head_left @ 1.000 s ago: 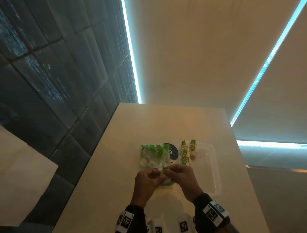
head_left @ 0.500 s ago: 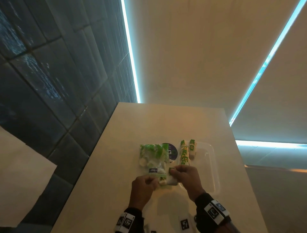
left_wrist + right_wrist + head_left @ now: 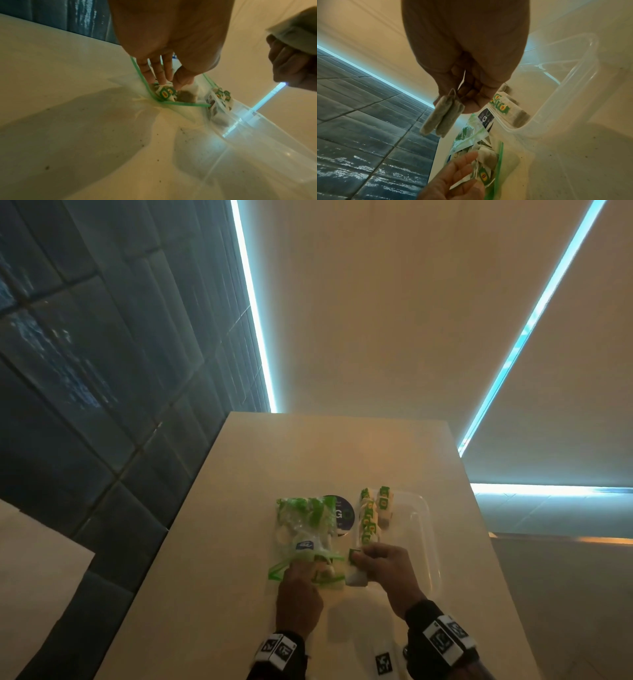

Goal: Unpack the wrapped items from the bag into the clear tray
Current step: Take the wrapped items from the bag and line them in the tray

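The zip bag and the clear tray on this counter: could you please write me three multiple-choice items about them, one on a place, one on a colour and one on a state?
1. Where does the clear tray lie relative to the zip bag?
A. To its right
B. To its left
C. Under it

2. What colour is the bag's zip strip?
A. Red
B. Green
C. Black

3. What is the right hand doing?
A. Resting flat on the counter
B. Pressing the bag shut
C. Pinching a tea bag

Answers:
1. A, since the head view shows the tray beside the bag on the right.
2. B, since the left wrist view shows a green strip along the bag's mouth.
3. C, since the right wrist view shows a tea bag hanging from its fingertips while the left hand reaches into the bag.
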{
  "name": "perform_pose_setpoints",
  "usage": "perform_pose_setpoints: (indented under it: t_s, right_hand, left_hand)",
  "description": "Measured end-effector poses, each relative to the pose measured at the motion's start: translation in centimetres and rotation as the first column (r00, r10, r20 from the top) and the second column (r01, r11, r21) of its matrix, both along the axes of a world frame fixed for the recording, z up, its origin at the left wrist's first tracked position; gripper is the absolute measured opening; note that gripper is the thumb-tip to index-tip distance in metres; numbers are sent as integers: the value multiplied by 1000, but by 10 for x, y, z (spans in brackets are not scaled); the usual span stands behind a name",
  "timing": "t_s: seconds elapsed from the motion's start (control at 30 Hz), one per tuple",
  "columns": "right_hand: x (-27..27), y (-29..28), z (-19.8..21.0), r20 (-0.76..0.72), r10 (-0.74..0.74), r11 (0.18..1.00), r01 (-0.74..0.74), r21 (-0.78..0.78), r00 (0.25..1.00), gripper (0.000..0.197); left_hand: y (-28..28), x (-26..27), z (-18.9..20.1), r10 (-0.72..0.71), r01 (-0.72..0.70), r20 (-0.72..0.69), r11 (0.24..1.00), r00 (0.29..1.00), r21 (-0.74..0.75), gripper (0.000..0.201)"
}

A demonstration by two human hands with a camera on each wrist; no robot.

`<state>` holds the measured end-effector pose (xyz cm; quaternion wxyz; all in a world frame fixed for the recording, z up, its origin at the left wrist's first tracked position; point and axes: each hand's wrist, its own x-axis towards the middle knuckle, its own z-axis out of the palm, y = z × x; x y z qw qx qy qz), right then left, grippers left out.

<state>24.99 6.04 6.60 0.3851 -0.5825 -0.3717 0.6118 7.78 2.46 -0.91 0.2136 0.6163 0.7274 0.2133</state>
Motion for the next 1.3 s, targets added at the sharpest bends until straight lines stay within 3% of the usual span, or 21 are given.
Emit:
perform_pose_setpoints:
  t_s: [0.1, 0.2, 0.37, 0.47, 0.67, 0.8, 0.93, 1.03, 1.2, 1.3]
  right_hand:
    - [4, 0, 0, -1, -19, 1000, 19, -5, 1000, 10]
    - [8, 0, -4, 10, -44, 999, 44, -12, 999, 11]
    - [13, 0, -5, 4, -40, 999, 40, -33, 999, 18]
    - [17, -1, -7, -30, -1, 998, -1, -59, 1000, 22]
    - [9, -5, -14, -65, 102, 986, -110, -128, 993, 24]
    - [0, -5, -14, -94, 145, 975, -159, -153, 985, 30]
    - [-6, -5, -12, -166, 169, 967, -196, -162, 972, 38]
    - [-9, -6, -9, -191, 187, 967, -214, -135, 964, 29]
    - [-16, -9, -3, -82, 251, 966, -255, -45, 965, 15]
    - [-14, -10, -2, -14, 260, 966, -259, 20, 966, 18]
  left_hand:
    - [5, 3, -7, -18, 15, -95, 1000, 995, -28, 48]
    - [10, 4, -11, -1, -5, -129, 999, 992, -45, 25]
    - [12, 1, -6, 81, -62, 188, 992, 979, -107, 16]
    - [7, 2, 0, 146, -112, 332, 986, 932, -121, 6]
    - [-2, -3, 24, 269, -202, 570, 963, 777, -179, 22]
    - [-6, -10, 39, 294, -194, 708, 956, 642, -221, 10]
    - [-11, -13, 50, 235, -167, 752, 972, 615, -166, 16]
    - [-15, -12, 53, 201, -167, 780, 978, 593, -125, 18]
    - [-18, -12, 55, 177, -141, 840, 983, 513, -121, 16]
    - [-18, -13, 59, 204, -155, 878, 976, 432, -151, 11]
